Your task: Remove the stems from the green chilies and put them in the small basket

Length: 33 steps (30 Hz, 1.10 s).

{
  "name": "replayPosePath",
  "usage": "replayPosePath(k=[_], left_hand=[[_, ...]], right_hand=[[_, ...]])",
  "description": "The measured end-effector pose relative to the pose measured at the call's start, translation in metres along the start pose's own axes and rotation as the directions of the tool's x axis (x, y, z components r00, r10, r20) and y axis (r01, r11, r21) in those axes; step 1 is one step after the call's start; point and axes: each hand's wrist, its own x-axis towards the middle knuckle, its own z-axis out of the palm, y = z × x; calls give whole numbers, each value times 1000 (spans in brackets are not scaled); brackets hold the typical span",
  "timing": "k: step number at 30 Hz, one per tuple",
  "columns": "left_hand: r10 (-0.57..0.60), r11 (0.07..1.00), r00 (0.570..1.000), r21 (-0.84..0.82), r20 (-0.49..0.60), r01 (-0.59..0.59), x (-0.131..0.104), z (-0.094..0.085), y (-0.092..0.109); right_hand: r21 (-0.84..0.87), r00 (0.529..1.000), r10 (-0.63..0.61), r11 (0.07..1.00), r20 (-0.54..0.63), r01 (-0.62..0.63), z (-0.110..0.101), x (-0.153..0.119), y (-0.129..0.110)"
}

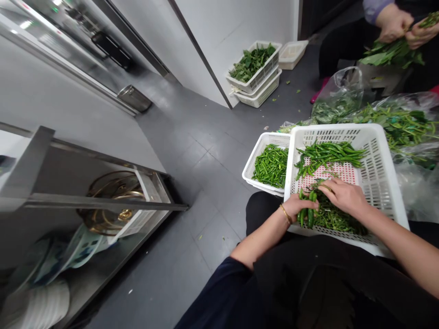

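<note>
A white plastic basket [394,192] rests across my lap. At its far side lies a heap of green chili peppers [332,153], and nearer me is a pile of thin green stems [338,217]. My left hand [295,206] is closed round a small bunch of green chilies [310,208] over the basket's left side. My right hand [345,194] reaches in from the right with its fingertips pinched together close to the bunch. What those fingertips grip, if anything, is too small to make out.
Another white basket [247,171] of chilies stands at left. Bagged greens [394,121] lie to the right. Stacked baskets [252,89] of leaves stand by the wall. Opposite, a person's hands [394,25] hold leafy greens. A metal shelf [103,201] with dishes is at left.
</note>
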Motion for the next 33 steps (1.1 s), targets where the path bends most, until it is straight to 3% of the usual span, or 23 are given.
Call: replayPosePath(k=[3, 5, 8, 12, 16, 20, 22, 25, 28, 31, 33], left_hand=[[13, 998, 992, -57, -125, -20, 6, -1, 4], [17, 994, 976, -101, -219, -39, 9, 2, 9], [35, 982, 945, -162, -325, -92, 13, 8, 15], [101, 953, 907, -221, -408, -205, 24, 13, 12], [172, 951, 923, -185, -345, -247, 31, 15, 1], [226, 970, 948, -34, -226, -239, 20, 18, -6], [239, 971, 957, 15, -165, -240, 12, 19, -6], [207, 976, 961, -33, -184, -217, 5, 20, -6], [132, 978, 972, -135, -196, -160, 6, 19, -10], [219, 964, 924, -77, -314, -255, 8, 17, -15], [369, 926, 856, 66, -362, -372, 8, 12, -17]], right_hand=[[-127, 976, 161, 982, 148, -143, 20, 46, 14], [-158, 949, 210, 972, 236, -175, 33, 73, 18], [-132, 950, 202, 976, 238, -175, 41, 88, 20], [117, 990, 54, 991, 131, -70, 24, 48, 21], [448, 973, -155, 892, 168, 65, -2, -9, 16], [618, 911, -109, 765, 398, -179, -12, -17, 10], [597, 908, -87, 779, 409, -194, -11, -9, 4], [409, 970, -164, 909, 180, 77, -7, -1, -7], [89, 967, -253, 963, -18, 254, 0, 5, -16], [-32, 988, -153, 988, 2, 153, 8, 17, -20], [100, 997, -13, 995, 81, 4, 9, 26, -20]])
